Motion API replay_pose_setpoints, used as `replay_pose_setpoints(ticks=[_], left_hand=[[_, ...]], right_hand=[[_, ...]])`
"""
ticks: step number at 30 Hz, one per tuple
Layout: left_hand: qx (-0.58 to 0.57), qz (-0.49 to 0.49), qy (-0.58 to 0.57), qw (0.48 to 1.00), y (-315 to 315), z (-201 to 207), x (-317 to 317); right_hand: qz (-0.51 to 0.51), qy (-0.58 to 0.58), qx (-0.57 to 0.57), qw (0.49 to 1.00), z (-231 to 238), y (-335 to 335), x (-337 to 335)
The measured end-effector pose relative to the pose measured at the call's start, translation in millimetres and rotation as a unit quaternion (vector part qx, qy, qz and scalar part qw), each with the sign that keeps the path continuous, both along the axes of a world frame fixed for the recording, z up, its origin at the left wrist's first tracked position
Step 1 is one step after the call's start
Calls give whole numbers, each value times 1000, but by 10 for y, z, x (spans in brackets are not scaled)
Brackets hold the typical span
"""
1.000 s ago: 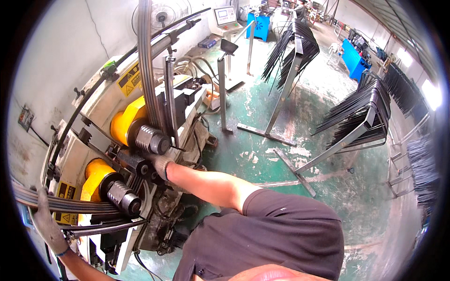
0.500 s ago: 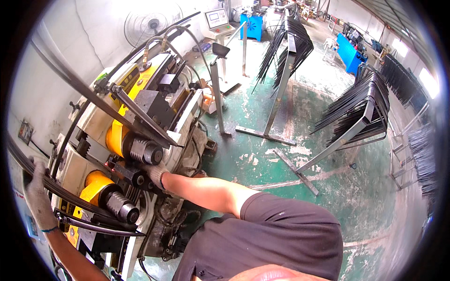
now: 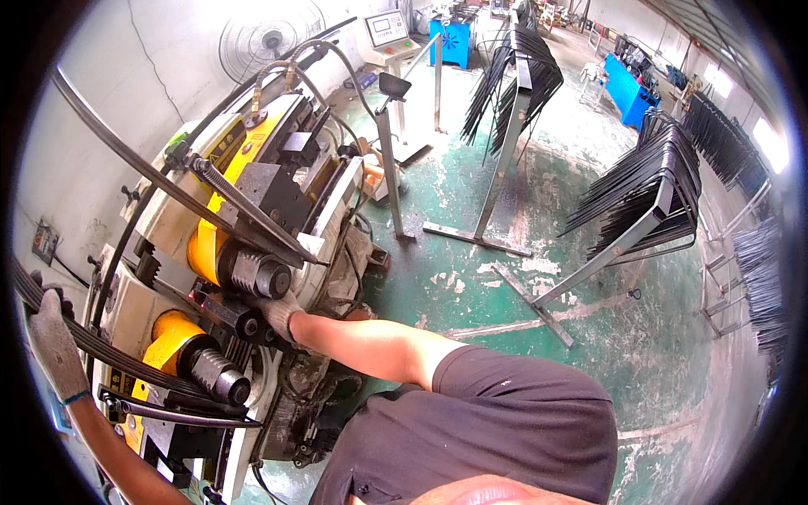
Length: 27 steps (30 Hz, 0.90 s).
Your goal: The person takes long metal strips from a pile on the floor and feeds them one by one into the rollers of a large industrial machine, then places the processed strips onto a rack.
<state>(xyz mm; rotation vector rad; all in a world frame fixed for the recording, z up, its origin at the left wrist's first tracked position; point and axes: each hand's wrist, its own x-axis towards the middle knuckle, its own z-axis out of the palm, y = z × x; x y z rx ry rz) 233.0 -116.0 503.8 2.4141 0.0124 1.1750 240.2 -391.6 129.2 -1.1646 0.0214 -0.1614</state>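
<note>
My left hand (image 3: pixel 57 347), in a grey knitted glove, is at the far left with its fingers closed around a bundle of black metal rods (image 3: pixel 126 358). The rods curve down into the lower head of a yellow and white bending machine (image 3: pixel 172 332), beside a ribbed steel roller (image 3: pixel 220 374). My right hand (image 3: pixel 278 316), also gloved, reaches into the machine just below the upper ribbed roller (image 3: pixel 263 273). Its fingers are hidden behind the machine parts. Another long black rod (image 3: pixel 151 172) slants down from the upper left to the upper head.
Grey metal stands carry bent black rods (image 3: pixel 513 76), with a second hanging bunch (image 3: pixel 644 189) to the right. A control panel (image 3: pixel 389 32) and a wall fan (image 3: pixel 271 40) are behind the machine. Blue machines (image 3: pixel 629 93) stand farther back on the worn green floor.
My left hand has shifted slightly up and left at the rod bundle. The long upper rods, blurred and spread before, now lie still and close together. My right hand has hardly moved.
</note>
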Motion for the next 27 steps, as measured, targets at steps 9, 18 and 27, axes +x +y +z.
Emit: replay_pose_setpoints(ticks=[9,18,27], left_hand=[[-8,24,7,1000,-170,32,-143],[-21,-25,-56,998,-409,-10,-234],[0,57,12,998,49,27,-324]], right_hand=[[34,48,74,995,247,-36,-159],[9,33,37,999,176,-29,-125],[18,36,58,998,121,6,-81]])
